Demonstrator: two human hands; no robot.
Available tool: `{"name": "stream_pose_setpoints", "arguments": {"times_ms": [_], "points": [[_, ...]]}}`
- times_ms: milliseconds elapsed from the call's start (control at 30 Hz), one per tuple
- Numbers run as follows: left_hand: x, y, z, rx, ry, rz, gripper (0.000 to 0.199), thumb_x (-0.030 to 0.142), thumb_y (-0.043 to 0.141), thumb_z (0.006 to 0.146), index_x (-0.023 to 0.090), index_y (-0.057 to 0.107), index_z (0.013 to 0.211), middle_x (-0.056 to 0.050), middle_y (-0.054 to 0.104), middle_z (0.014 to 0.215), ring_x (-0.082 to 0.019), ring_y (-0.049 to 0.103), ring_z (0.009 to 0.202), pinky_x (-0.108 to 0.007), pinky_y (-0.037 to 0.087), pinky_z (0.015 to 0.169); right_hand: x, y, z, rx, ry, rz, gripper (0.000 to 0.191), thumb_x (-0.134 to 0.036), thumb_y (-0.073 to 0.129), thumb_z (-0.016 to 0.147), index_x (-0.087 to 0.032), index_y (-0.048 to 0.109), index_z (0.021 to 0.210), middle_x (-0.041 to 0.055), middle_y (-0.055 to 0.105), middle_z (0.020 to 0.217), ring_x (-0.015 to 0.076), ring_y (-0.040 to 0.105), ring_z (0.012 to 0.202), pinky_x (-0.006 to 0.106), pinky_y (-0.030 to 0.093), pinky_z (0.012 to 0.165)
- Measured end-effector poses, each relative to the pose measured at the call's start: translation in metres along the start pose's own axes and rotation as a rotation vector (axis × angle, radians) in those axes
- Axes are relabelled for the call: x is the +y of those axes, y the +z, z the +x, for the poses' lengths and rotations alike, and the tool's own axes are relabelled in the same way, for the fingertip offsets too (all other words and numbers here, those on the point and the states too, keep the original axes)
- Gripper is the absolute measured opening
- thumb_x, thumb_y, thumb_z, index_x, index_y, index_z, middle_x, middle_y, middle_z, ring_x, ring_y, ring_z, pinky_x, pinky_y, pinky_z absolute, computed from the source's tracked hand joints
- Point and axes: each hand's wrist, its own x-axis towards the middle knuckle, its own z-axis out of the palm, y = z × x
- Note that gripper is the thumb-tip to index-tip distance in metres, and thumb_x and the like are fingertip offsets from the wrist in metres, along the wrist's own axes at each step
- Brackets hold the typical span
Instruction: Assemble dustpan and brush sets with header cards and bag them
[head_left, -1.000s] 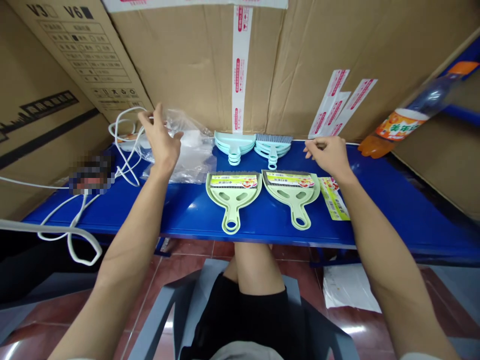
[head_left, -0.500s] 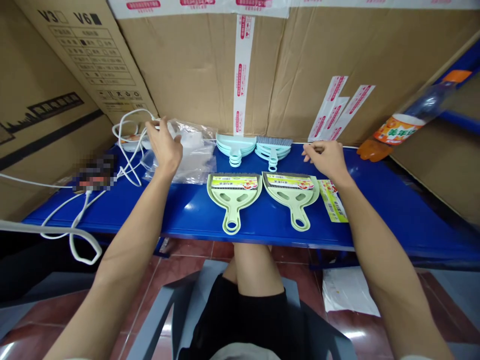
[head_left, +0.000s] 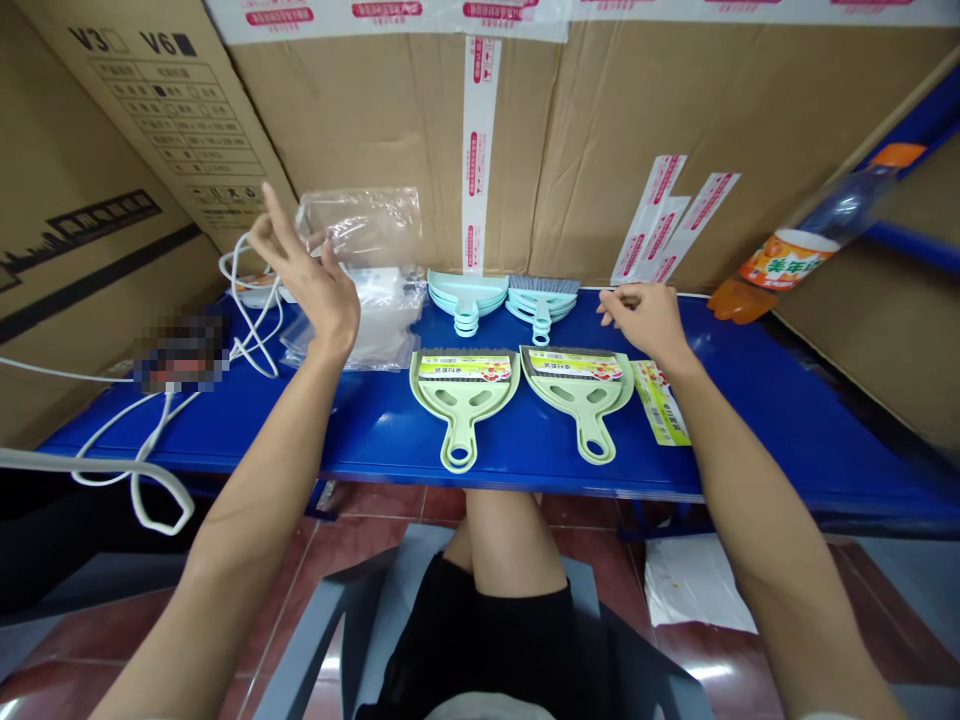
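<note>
My left hand (head_left: 311, 285) is raised over a pile of clear plastic bags (head_left: 382, 320), with one bag (head_left: 367, 220) lifted upright at its fingers. The index finger points up while the thumb side meets the bag's edge. Loosely curled, my right hand (head_left: 645, 318) hovers at the back right of the blue table, and nothing shows in it. Between my arms lie two pale green dustpan-and-brush sets, a left one (head_left: 460, 405) and a right one (head_left: 577, 400), each with a printed card. Behind them are stacked light blue dustpans (head_left: 466, 297) and light blue brushes (head_left: 541, 305).
Loose printed cards (head_left: 661, 405) lie beside my right forearm. An orange-capped drink bottle (head_left: 799, 255) leans at the back right. White cables (head_left: 259, 330) and a blurred-out object (head_left: 184, 352) occupy the left side. Large cardboard boxes (head_left: 375, 110) wall the back of the blue table (head_left: 525, 476).
My left hand has turned and its fingers have risen, lifting a clear bag from the pile. My right hand keeps its place and curl. The view has shifted slightly.
</note>
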Motion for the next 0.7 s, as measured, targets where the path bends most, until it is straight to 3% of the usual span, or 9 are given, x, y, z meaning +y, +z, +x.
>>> {"name": "stream_pose_setpoints", "arguments": {"times_ms": [67, 100, 200, 267, 367, 500, 567, 700], "points": [[0.017, -0.001, 0.000, 0.289, -0.022, 0.041, 0.102, 0.064, -0.017, 0.115, 0.018, 0.064, 0.157, -0.014, 0.059, 0.162, -0.035, -0.003, 0.180, -0.077, 0.043, 0.117, 0.000, -0.001, 0.000, 0.001, 0.003, -0.003, 0.041, -0.052, 0.073, 0.098, -0.024, 0.075, 0.067, 0.0070, 0.077, 0.067, 0.0242, 0.075, 0.064, 0.039, 0.065, 0.071], [0.025, 0.001, -0.001, 0.403, -0.026, 0.048, 0.093, 0.067, -0.008, 0.117, 0.023, 0.061, 0.160, -0.012, 0.057, 0.167, -0.033, 0.008, 0.180, -0.073, 0.049, 0.117, 0.000, -0.001, 0.001, 0.004, 0.002, -0.002, 0.042, -0.054, 0.074, 0.097, -0.024, 0.076, 0.068, 0.0070, 0.077, 0.066, 0.0237, 0.074, 0.062, 0.039, 0.064, 0.068], [0.044, 0.013, -0.006, 0.520, -0.004, -0.012, 0.066, 0.065, 0.024, 0.121, 0.030, 0.044, 0.172, -0.013, 0.045, 0.178, -0.028, 0.044, 0.167, -0.060, 0.062, 0.114, -0.008, -0.002, 0.000, 0.006, 0.004, 0.068, 0.046, -0.062, 0.078, 0.095, -0.024, 0.077, 0.070, 0.0064, 0.075, 0.064, 0.0206, 0.067, 0.055, 0.036, 0.058, 0.059], [0.054, 0.026, -0.013, 0.446, 0.085, -0.054, 0.056, 0.054, 0.033, 0.121, 0.026, 0.048, 0.168, -0.017, 0.056, 0.168, -0.029, 0.059, 0.157, -0.060, 0.063, 0.116, -0.019, -0.003, -0.002, -0.038, 0.029, 0.227, 0.049, -0.070, 0.081, 0.092, -0.024, 0.078, 0.077, 0.0062, 0.076, 0.068, 0.0180, 0.064, 0.055, 0.032, 0.052, 0.053], [0.071, 0.044, -0.029, 0.218, 0.385, -0.134, 0.034, 0.034, 0.040, 0.120, 0.030, 0.067, 0.140, -0.011, 0.080, 0.136, -0.028, 0.073, 0.144, -0.058, 0.066, 0.115, -0.045, -0.002, -0.009, -0.212, 0.094, 0.547, 0.056, -0.080, 0.080, 0.090, -0.027, 0.080, 0.108, 0.0070, 0.083, 0.089, 0.0184, 0.070, 0.064, 0.029, 0.051, 0.051], [0.103, 0.053, -0.046, -0.055, 0.795, -0.196, 0.027, 0.026, 0.050, 0.118, 0.039, 0.073, 0.122, 0.000, 0.085, 0.127, -0.022, 0.062, 0.155, -0.045, 0.071, 0.111, -0.077, 0.004, -0.023, -0.503, 0.081, 0.726, 0.085, -0.089, 0.073, 0.091, -0.041, 0.059, 0.159, 0.0079, 0.086, 0.122, 0.0256, 0.083, 0.088, 0.035, 0.065, 0.064], [0.118, 0.054, -0.050, -0.069, 0.923, -0.120, 0.025, 0.023, 0.054, 0.116, 0.038, 0.075, 0.117, 0.001, 0.086, 0.126, -0.022, 0.069, 0.148, -0.042, 0.066, 0.120, -0.086, 0.008, -0.029, -0.548, 0.015, 0.706, 0.083, -0.084, 0.078, 0.091, -0.043, 0.061, 0.160, 0.0070, 0.084, 0.128, 0.0282, 0.083, 0.099, 0.039, 0.069, 0.073], [0.126, 0.059, -0.048, 0.070, 1.104, 0.046, 0.020, 0.019, 0.060, 0.115, 0.027, 0.074, 0.127, -0.005, 0.086, 0.127, -0.023, 0.078, 0.135, -0.042, 0.066, 0.120, -0.087, 0.013, -0.034, -0.425, -0.046, 0.553, 0.042, -0.065, 0.088, 0.092, -0.033, 0.087, 0.119, 0.0071, 0.085, 0.119, 0.0315, 0.081, 0.110, 0.048, 0.070, 0.096]]}}
